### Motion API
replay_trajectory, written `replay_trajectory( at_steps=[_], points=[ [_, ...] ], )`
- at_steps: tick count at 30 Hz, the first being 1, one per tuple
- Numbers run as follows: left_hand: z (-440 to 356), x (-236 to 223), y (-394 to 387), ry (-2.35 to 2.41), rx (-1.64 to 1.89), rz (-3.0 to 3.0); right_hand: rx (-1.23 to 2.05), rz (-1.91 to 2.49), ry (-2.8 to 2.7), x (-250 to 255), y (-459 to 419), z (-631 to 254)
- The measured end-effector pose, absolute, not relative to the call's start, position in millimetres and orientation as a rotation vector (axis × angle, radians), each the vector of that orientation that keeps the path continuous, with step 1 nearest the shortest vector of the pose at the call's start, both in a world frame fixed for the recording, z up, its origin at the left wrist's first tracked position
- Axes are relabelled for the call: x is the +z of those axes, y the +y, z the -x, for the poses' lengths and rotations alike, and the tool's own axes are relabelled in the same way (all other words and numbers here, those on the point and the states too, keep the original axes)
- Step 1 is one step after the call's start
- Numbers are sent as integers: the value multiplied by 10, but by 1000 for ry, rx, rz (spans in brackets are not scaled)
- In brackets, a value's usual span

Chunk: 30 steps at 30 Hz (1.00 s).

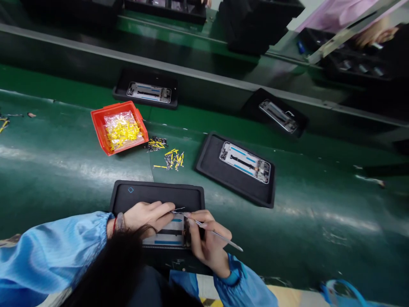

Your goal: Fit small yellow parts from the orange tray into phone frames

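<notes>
A phone frame [171,233] lies at the front of a black tray [153,194], partly covered by my hands. It has a white inside, blue strips and a dark flex cable. My left hand [143,215] rests over its upper left, fingers bent and closed at the upper edge. A thin pale cable [179,209] sticks out at those fingertips. My right hand [209,241] is closed round a slim metal tool [228,242], held like a pen with its tip over the frame's upper right. The exact contact at the tip is hidden.
A red bin [97,123] holds a bag of yellow parts. Beside it lie two piles of small yellow-and-black strips [174,160]. Another phone frame [246,162] sits on a tray [211,162] to the right; two more stand behind. A co-worker's hand [378,34] shows beyond the divider.
</notes>
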<state>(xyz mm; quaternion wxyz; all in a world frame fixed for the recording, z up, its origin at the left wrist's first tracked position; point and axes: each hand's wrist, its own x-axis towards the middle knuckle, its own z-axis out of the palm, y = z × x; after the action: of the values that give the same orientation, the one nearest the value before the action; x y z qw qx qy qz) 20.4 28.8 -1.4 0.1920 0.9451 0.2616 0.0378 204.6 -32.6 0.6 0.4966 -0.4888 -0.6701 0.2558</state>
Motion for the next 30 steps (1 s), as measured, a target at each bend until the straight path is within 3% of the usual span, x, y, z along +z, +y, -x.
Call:
replay_trajectory(
  at_steps=[17, 30],
  points=[
    [-213, 14, 276, 694, 140, -2808, 769, 1175, -1732, 19, -280, -2052],
    [-193, 160, 358, 965, -7, -2138, 708, 1200, -1610, -21, -306, -2032]
  ],
)
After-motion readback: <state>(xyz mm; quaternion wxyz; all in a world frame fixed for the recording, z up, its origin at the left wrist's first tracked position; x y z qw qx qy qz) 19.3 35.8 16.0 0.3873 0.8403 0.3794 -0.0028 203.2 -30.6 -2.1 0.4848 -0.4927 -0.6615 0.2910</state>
